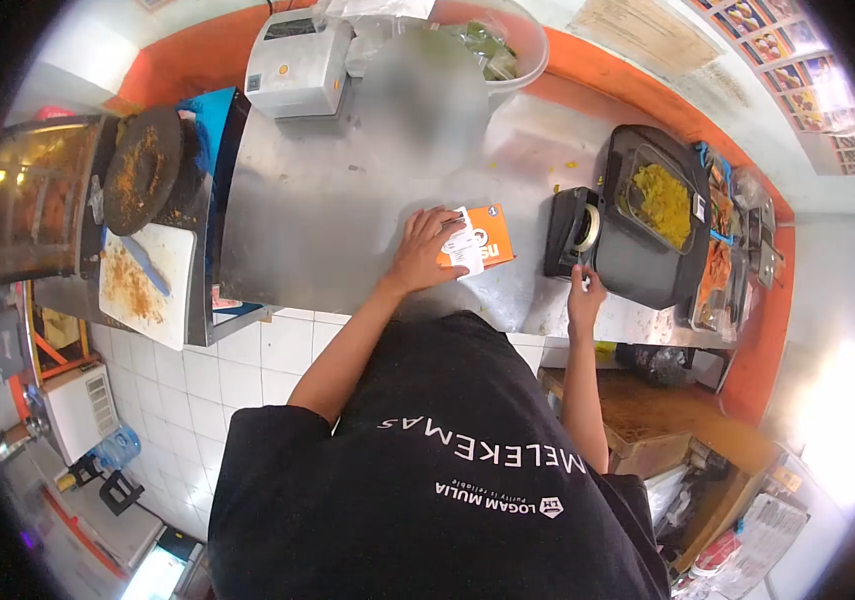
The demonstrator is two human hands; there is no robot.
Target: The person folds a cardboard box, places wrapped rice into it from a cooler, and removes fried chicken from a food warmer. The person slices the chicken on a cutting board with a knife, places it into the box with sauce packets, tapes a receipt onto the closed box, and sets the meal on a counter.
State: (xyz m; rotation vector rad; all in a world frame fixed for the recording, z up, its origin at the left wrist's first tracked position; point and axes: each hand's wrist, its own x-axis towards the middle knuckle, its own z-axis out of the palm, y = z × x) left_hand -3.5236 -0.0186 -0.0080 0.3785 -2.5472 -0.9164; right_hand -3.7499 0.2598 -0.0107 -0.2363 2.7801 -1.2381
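My left hand [420, 252] is on a small orange box [494, 236] on the metal table, its fingers bent over the box's left side and over a white printed paper [463, 250] on top. To the right stands a black tape dispenser [561, 232] with a roll of tape [589, 230] in it. My right hand [586, 296] is at the near end of the dispenser, thumb and forefinger pinched together at the tape's end. The clear strip between the fingertips is hardly visible.
Right of the dispenser, a clear tray of yellow food [661, 205] rests on a black container [638, 270]. A white label printer [300, 65] and a plastic tub [523, 50] stand at the back. At left are a stone mortar [143, 170] and a cutting board [148, 285] with a knife [146, 264].
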